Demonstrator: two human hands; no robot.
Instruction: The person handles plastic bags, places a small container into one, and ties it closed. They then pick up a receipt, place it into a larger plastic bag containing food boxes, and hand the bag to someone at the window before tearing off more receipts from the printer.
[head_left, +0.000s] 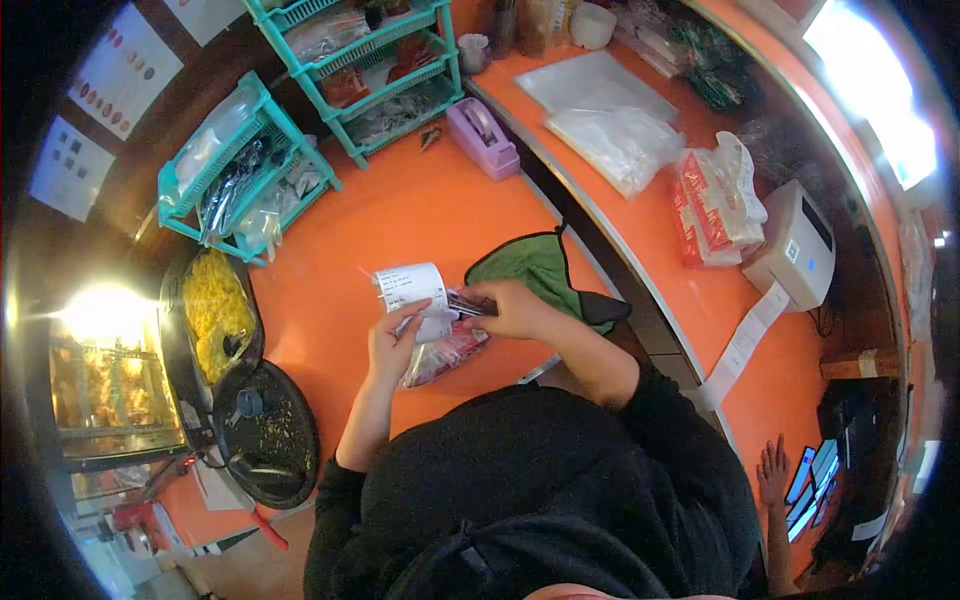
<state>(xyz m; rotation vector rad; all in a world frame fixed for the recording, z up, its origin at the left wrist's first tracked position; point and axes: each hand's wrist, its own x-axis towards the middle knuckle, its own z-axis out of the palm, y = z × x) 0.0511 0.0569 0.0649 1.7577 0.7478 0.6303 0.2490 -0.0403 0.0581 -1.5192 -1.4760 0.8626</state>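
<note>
My left hand (393, 338) is closed on a white printed receipt (408, 283) above the orange table. Beside it, my right hand (503, 308) pinches a stapler (465, 303), dark and partly covered by the fingers, at the receipt's right edge. Under both hands lies a clear plastic bag (440, 358) with reddish contents. A green cloth (527, 268) with black edging rests just beyond my right hand.
Teal racks (352, 77) and a purple tape dispenser (483, 138) stand at the back. A tray of yellow food (213, 312) and a black lid (263, 430) are left. Right are plastic bags (610, 115), a printer (797, 245) and another person's hand (772, 470).
</note>
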